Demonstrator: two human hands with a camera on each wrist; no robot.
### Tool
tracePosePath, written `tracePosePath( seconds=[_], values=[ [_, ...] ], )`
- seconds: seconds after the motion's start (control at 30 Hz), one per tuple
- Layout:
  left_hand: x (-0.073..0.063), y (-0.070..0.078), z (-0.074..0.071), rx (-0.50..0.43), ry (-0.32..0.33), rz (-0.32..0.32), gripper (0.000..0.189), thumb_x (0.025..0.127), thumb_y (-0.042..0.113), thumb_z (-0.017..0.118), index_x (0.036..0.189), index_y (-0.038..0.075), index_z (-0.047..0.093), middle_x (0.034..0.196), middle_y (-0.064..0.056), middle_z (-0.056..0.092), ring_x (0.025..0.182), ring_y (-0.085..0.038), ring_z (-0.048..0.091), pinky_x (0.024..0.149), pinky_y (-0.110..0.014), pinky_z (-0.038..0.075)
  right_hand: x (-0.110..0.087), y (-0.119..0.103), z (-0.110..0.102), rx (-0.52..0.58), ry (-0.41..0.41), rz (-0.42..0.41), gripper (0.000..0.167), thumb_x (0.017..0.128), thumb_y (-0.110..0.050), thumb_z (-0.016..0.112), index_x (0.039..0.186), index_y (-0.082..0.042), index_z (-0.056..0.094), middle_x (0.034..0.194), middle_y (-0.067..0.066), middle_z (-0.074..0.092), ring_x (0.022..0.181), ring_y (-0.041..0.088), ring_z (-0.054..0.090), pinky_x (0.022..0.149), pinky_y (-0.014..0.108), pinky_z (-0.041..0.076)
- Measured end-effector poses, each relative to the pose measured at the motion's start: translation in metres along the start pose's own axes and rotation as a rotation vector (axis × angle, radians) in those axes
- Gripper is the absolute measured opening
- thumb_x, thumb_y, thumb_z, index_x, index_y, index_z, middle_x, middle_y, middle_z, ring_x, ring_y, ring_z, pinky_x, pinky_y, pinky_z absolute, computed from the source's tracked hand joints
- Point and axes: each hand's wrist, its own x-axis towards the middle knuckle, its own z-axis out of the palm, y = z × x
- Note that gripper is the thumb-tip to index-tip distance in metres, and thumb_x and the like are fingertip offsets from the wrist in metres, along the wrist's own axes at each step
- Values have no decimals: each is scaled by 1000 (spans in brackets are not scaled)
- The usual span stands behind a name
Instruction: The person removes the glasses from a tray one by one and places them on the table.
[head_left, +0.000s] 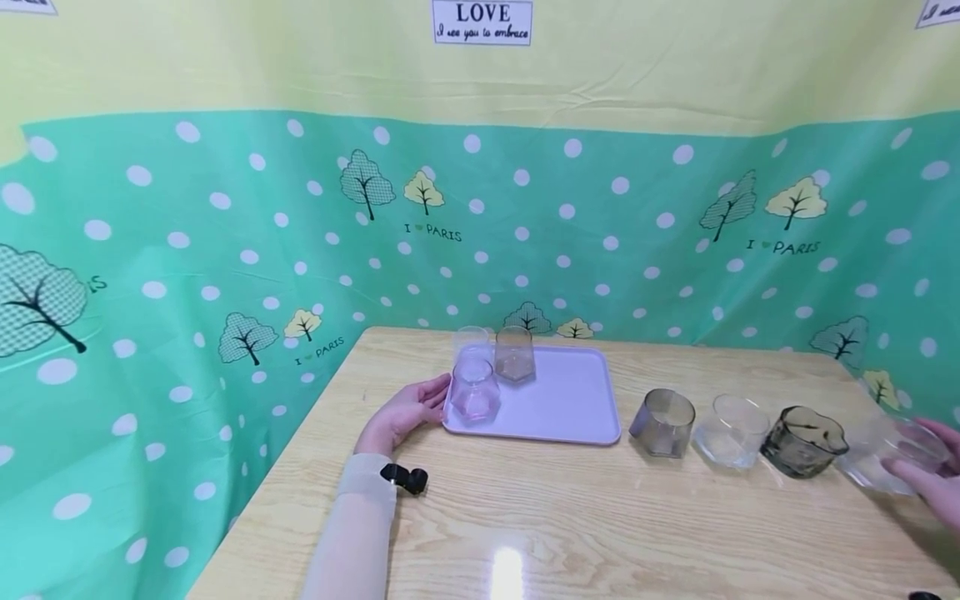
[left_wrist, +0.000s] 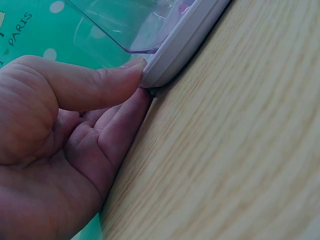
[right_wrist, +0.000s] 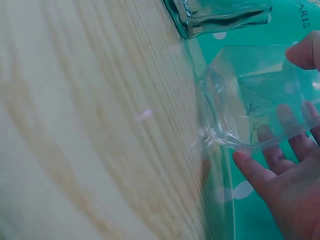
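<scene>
At the left end of a pale lilac tray (head_left: 558, 400), my left hand (head_left: 405, 412) pinches the rim. The left wrist view has the thumb on the tray's corner (left_wrist: 175, 55) and the fingers low beside the tabletop. On the tray stand a pinkish faceted glass (head_left: 476, 398), a clear glass behind it and a brownish glass (head_left: 514, 358). Far right, my right hand (head_left: 937, 479) holds a clear angular glass (head_left: 873, 458). Thumb on one side and spread fingers on the other surround this glass (right_wrist: 250, 100) in the right wrist view, its base close to the tabletop.
A grey-brown glass (head_left: 663, 423), a clear glass (head_left: 731, 433) and a dark smoky glass (head_left: 802, 442) with a wavy rim line up between the tray and my right hand. The wooden table (head_left: 570, 525) backs onto a green dotted curtain (head_left: 525, 225).
</scene>
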Motion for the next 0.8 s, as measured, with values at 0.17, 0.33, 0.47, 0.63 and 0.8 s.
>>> tracePosePath(
  seconds=[0.17, 0.33, 0.47, 0.63, 0.8],
  values=[
    [0, 1, 0, 6, 6, 0, 91, 85, -21, 65, 166, -5, 27, 175, -16, 24, 159, -32, 29, 122, -35, 39, -1, 9, -9, -193, 18, 8, 83, 82, 29, 59, 136, -34, 58, 115, -37, 65, 95, -20, 61, 79, -3, 46],
    [0, 1, 1, 1, 3, -6, 91, 85, -21, 65, 166, -4, 26, 175, -15, 24, 159, -32, 28, 122, -35, 39, 1, 11, -11, -206, 1, 8, 85, 82, 29, 59, 139, -35, 57, 117, -38, 63, 97, -21, 59, 79, -4, 45],
    [0, 2, 1, -5, -2, 3, 91, 86, -21, 64, 166, -5, 25, 175, -16, 23, 159, -32, 28, 121, -34, 39, 1, 12, -10, -171, 0, 20, 84, 83, 29, 60, 138, -34, 56, 118, -37, 64, 97, -21, 60, 78, -3, 46],
    [-1, 3, 1, -10, 1, -2, 90, 86, -21, 64, 166, -4, 26, 175, -15, 23, 159, -31, 28, 120, -32, 40, 2, 5, -3, -143, -13, 35, 83, 84, 28, 59, 138, -35, 55, 117, -38, 65, 98, -21, 59, 80, -4, 44],
    [-2, 3, 1, -8, 9, -3, 90, 86, -21, 63, 166, -4, 27, 175, -14, 24, 159, -31, 29, 121, -33, 39, 2, -6, 5, -224, -36, 57, 85, 87, 26, 59, 139, -40, 56, 118, -43, 61, 98, -23, 55, 78, -5, 41]
  ],
)
